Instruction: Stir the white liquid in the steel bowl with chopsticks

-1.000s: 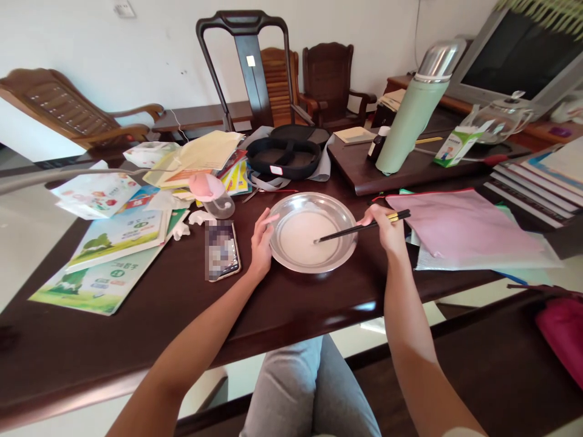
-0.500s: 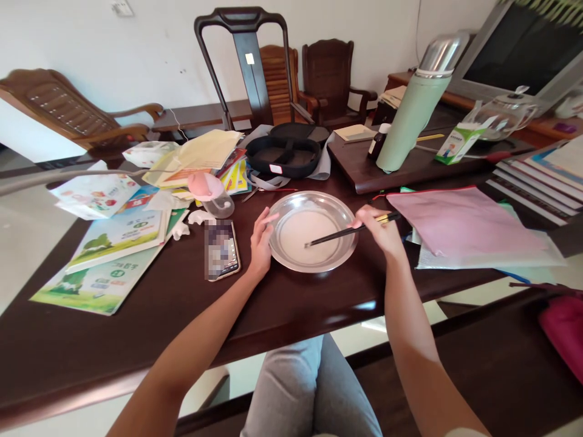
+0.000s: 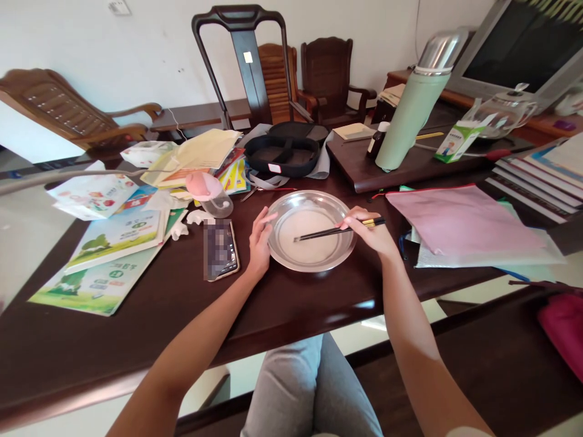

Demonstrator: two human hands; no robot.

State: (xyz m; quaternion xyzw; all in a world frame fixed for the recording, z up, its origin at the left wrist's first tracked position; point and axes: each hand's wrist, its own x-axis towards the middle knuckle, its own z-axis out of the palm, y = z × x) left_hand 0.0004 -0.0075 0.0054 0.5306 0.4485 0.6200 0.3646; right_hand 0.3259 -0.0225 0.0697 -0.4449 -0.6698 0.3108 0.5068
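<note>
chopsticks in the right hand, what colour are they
The chopsticks are black with a yellow-gold band near the top end, seen best in the head view.

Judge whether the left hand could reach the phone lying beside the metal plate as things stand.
Probably yes: the left hand rests on the plate rim, and the phone lies just beside it on bare table, nothing between.

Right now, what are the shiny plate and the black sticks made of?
The plate looks like polished metal, probably stainless steel: silvery, with bright reflections along its rim. The chopsticks in the right hand are glossy black with a gold band near the top; lacquered wood or plastic, I cannot tell which. The left hand touches the plate's edge.
</note>
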